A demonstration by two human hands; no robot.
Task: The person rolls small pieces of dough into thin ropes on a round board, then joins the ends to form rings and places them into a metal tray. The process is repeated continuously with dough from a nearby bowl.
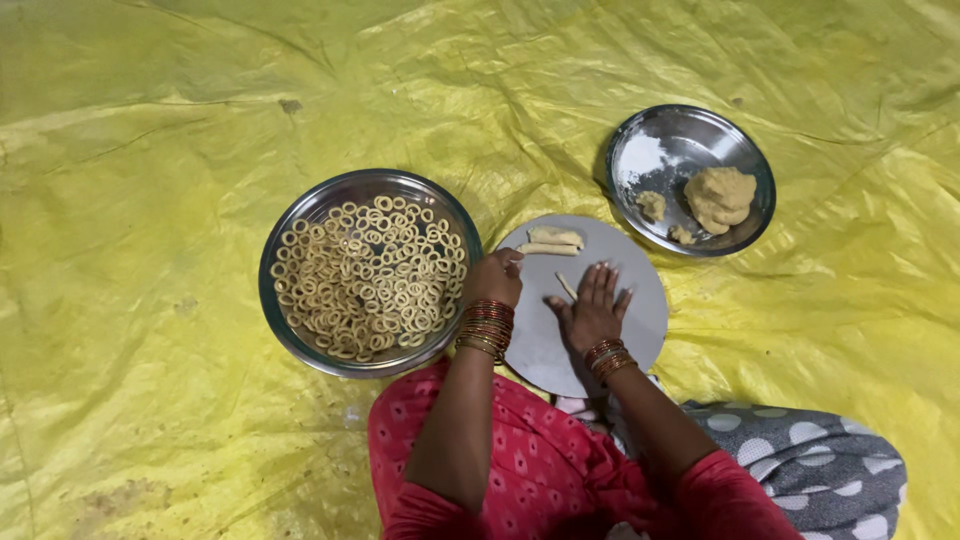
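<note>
head view, nearest first: a lap in a pink patterned garment and a grey cloth with white dots, both forearms reaching forward with stacks of red and gold bangles at the wrists; the right hand lies flat, fingers spread and open, palm pressed on a round grey rolling board, with a thin pale rope of dough just beside its thumb and index finger, partly under the hand; the left hand is curled closed at the board's left edge, and whether it pinches a bit of dough i cannot tell; to roll well, i judge the palm should stay level and light, moving evenly so the rope keeps one thickness and does not flatten or snap; pressing hard near the fingertips would thin one end; farther on the board lie two short pale dough logs, apart from the hands; left of the board, touching its edge, a wide steel bowl holds many small dough rings; beyond on the right, a steel plate carries a tan lump of dough, small scraps and a white floury patch; all rest on a crumpled yellow plastic sheet.
</note>
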